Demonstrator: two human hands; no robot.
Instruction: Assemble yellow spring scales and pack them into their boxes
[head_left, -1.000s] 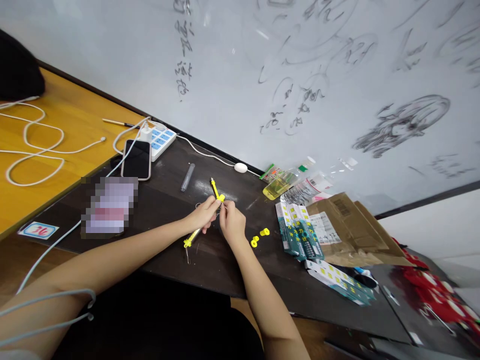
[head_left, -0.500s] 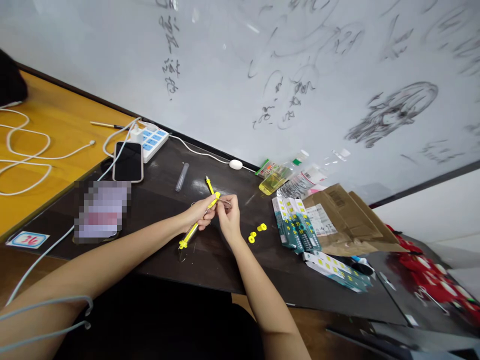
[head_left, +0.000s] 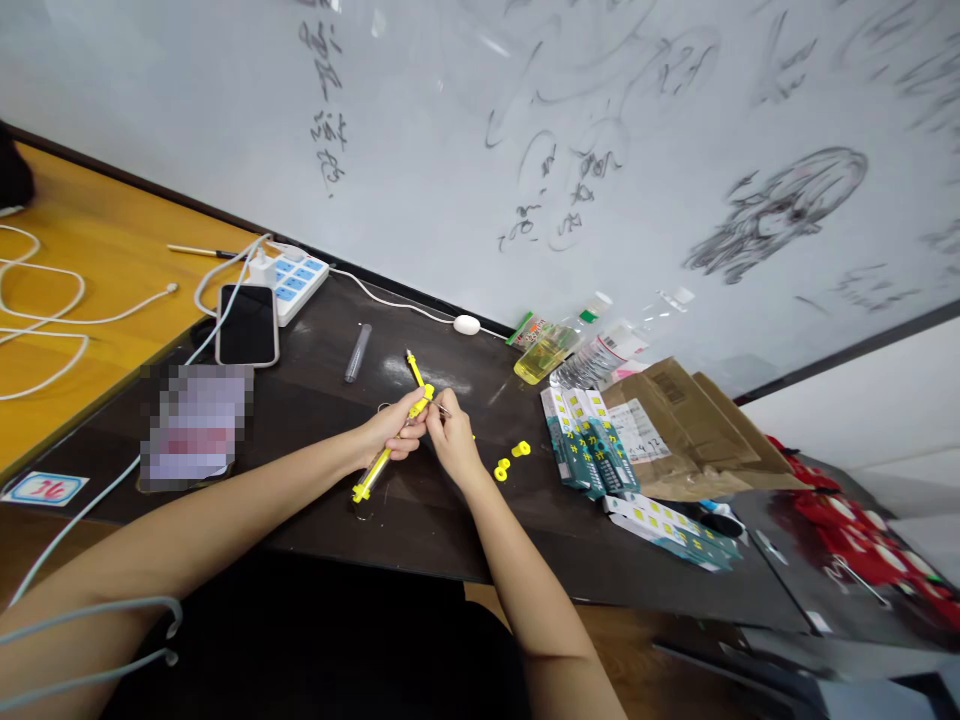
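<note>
My left hand (head_left: 396,430) is closed around a slim yellow tubular spring scale (head_left: 373,474). The scale lies slantwise, its lower part clear-walled, with a small hook at the bottom; a yellow rod with a thin tip sticks out above my fingers. Close beside it, my right hand (head_left: 455,442) pinches a thin metal wire (head_left: 442,409) near the scale's yellow collar. Where the wire ends is hidden by my fingers. To the right, small yellow plastic caps (head_left: 520,449) lie on the dark table. A loose clear tube (head_left: 358,353) rests behind my left hand.
Teal and white boxes (head_left: 579,440) and an opened cardboard box (head_left: 679,420) stand at the right, with bottles (head_left: 551,352) behind. A phone (head_left: 247,325), a power strip (head_left: 301,285) and white cables are at the left. A whiteboard (head_left: 420,180) borders the table's back.
My right hand has turned and its fingers now sit closer to the scale's collar. The whole view has shifted slightly; my left hand keeps its grip.
</note>
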